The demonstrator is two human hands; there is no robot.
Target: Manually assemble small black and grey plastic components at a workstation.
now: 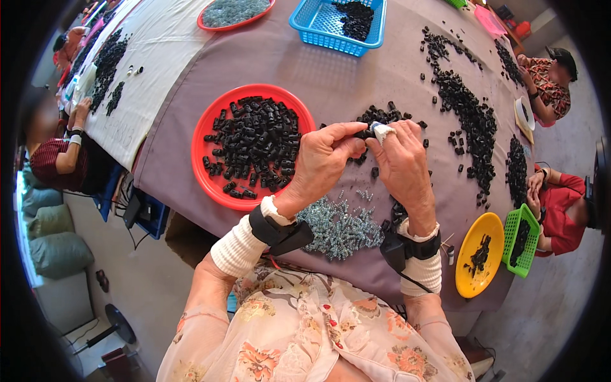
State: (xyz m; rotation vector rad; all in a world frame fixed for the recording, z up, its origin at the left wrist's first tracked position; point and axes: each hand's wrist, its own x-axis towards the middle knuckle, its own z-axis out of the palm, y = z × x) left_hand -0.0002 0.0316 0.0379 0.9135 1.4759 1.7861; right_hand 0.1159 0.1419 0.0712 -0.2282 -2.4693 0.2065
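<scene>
My left hand (pixel 321 162) pinches a small black plastic part (pixel 365 134) between thumb and forefinger. Close against it, my right hand (pixel 405 167) is closed, with a white cloth wrap (pixel 382 131) at its fingertips; whatever those fingers hold is hidden. Left of my hands, a round red plate (pixel 198 159) carries many black barrel-shaped plastic pieces (pixel 258 143). Below my hands lies a heap of small silvery springs (pixel 340 228). More loose black parts (pixel 388 114) lie on the cloth just beyond my fingers.
A blue basket (pixel 337 41) and a red tray of springs (pixel 202 19) stand at the far side. Black parts (pixel 468 118) spread across the right. A yellow plate (pixel 468 280) and green basket (pixel 523 264) sit near the right edge. Other people work at both sides.
</scene>
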